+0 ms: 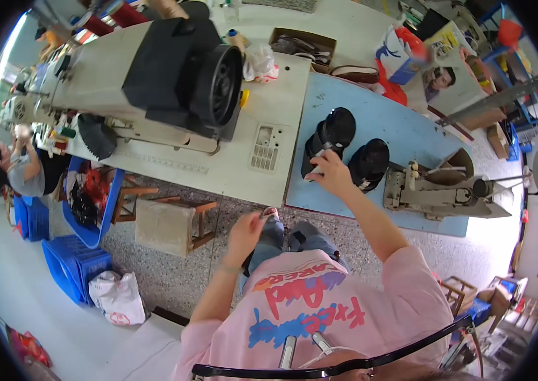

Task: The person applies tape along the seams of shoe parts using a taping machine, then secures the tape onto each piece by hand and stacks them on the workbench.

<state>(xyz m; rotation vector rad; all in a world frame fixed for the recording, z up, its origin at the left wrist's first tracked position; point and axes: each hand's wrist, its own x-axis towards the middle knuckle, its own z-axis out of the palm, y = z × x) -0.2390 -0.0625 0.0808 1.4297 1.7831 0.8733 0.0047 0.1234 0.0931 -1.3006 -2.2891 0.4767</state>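
Note:
Over the blue tabletop (332, 197) my right hand (329, 173) is reaching to the near side of a shiny black shoe-like piece (335, 130). Thumb and fingers are closed in a pinch, with something small and pale at their tips that I cannot make out. Beside it, to the right, rests a second black shoe-like piece (369, 162). My left hand (245, 235) hangs in the air in front of my knees, off the table edge. Its fingers are curled together, and a small dark thing shows at their tips, too small to name.
A large sewing machine (97, 76) stands on the white table (262, 120) at left. Another metal machine (437, 190) sits at the right on the blue top. Farther back are an open box (304, 47) and bags. A wooden stool (164, 225) and blue bins (78, 267) stand left. One person sits far left.

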